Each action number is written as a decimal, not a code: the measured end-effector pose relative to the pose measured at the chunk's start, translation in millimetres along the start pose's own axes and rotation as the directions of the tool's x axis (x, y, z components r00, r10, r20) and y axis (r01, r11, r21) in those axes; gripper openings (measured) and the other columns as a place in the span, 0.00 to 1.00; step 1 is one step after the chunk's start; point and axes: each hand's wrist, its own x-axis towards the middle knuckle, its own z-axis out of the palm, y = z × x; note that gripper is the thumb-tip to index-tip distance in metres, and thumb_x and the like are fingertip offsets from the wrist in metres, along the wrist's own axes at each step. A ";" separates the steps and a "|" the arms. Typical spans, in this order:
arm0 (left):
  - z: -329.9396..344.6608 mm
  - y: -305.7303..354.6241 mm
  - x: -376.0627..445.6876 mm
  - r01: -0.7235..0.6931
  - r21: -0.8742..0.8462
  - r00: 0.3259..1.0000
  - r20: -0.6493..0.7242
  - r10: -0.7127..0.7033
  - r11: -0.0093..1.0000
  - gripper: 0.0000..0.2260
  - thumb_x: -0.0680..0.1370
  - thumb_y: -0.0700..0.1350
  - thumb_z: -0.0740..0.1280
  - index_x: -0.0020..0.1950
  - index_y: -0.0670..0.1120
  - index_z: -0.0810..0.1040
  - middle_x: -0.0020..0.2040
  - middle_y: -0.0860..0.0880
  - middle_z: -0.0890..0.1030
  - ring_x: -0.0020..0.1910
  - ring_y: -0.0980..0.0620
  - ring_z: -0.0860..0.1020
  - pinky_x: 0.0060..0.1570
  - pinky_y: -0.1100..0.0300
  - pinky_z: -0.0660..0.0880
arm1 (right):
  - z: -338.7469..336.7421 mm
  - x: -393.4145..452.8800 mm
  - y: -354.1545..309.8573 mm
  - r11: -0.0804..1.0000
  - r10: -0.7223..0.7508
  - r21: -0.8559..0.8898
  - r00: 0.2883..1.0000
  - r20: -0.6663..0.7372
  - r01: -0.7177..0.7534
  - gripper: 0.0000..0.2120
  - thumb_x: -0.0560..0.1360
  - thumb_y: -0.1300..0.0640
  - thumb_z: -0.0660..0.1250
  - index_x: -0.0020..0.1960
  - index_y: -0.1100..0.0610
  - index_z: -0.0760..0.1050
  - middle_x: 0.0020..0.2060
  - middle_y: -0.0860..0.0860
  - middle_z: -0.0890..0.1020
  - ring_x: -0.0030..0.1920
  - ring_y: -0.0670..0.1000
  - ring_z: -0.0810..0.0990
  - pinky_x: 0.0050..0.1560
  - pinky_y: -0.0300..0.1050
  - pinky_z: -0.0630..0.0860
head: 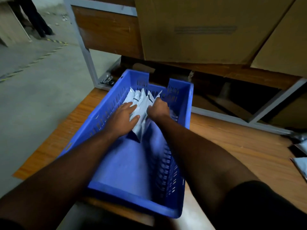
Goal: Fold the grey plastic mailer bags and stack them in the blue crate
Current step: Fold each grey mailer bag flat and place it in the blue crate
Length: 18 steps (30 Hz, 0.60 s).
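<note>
A blue slotted crate [106, 107] sits on the wooden table, long side running away from me. At its far end lies a bunch of folded grey mailer bags [141, 103], standing partly on edge. My left hand [123, 118] lies on the bags from the left with fingers stretched out and the thumb on their near side. My right hand [157, 107] is curled into a fist that grips the bags' right edge. The near half of the crate floor is bare.
More grey mailer bags [300, 163] lie at the table's right edge. Large cardboard boxes [199, 30] sit on a metal-framed shelf beyond the crate. A person's legs [36, 19] stand on the concrete floor at the far left.
</note>
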 end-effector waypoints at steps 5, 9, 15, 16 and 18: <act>5.6 -16.0 0.6 0.120 0.151 0.978 0.152 -0.143 0.981 0.40 0.82 0.62 0.63 0.84 0.41 0.53 0.84 0.41 0.51 0.83 0.43 0.50 0.81 0.52 0.49 | 54.7 19.1 17.6 0.922 0.163 0.331 0.977 0.139 -0.201 0.36 0.76 0.42 0.61 0.80 0.57 0.62 0.75 0.59 0.71 0.71 0.62 0.74 0.72 0.53 0.71; 13.5 -13.9 1.8 0.153 0.103 0.975 0.145 -0.167 0.983 0.39 0.82 0.64 0.60 0.84 0.42 0.52 0.85 0.42 0.49 0.83 0.43 0.48 0.81 0.50 0.48 | 84.7 54.7 35.8 0.796 0.246 0.483 0.924 0.291 -0.364 0.43 0.64 0.37 0.60 0.79 0.47 0.61 0.69 0.56 0.77 0.61 0.59 0.78 0.68 0.59 0.74; 12.4 -22.0 5.8 0.171 -0.028 0.974 0.158 -0.164 0.985 0.39 0.77 0.69 0.65 0.79 0.46 0.69 0.84 0.43 0.56 0.83 0.44 0.53 0.81 0.49 0.53 | 103.5 52.0 30.5 0.771 0.078 0.588 0.952 0.297 -0.246 0.44 0.72 0.34 0.56 0.84 0.43 0.46 0.78 0.55 0.68 0.62 0.55 0.74 0.55 0.47 0.74; 12.9 -23.9 5.5 0.163 -0.054 0.976 0.154 -0.153 0.985 0.35 0.78 0.68 0.66 0.75 0.44 0.74 0.82 0.41 0.60 0.82 0.43 0.56 0.80 0.49 0.55 | 105.7 52.1 30.8 0.765 0.067 0.600 0.955 0.290 -0.236 0.47 0.69 0.30 0.54 0.84 0.43 0.43 0.81 0.55 0.62 0.65 0.53 0.70 0.57 0.45 0.72; 14.4 -25.4 7.2 0.129 -0.098 0.989 0.090 -0.120 0.987 0.26 0.79 0.64 0.66 0.62 0.41 0.83 0.76 0.36 0.69 0.78 0.39 0.65 0.77 0.51 0.60 | 107.9 52.7 29.9 0.745 0.068 0.621 0.954 0.291 -0.242 0.50 0.69 0.24 0.49 0.84 0.45 0.42 0.83 0.53 0.54 0.77 0.53 0.63 0.75 0.54 0.63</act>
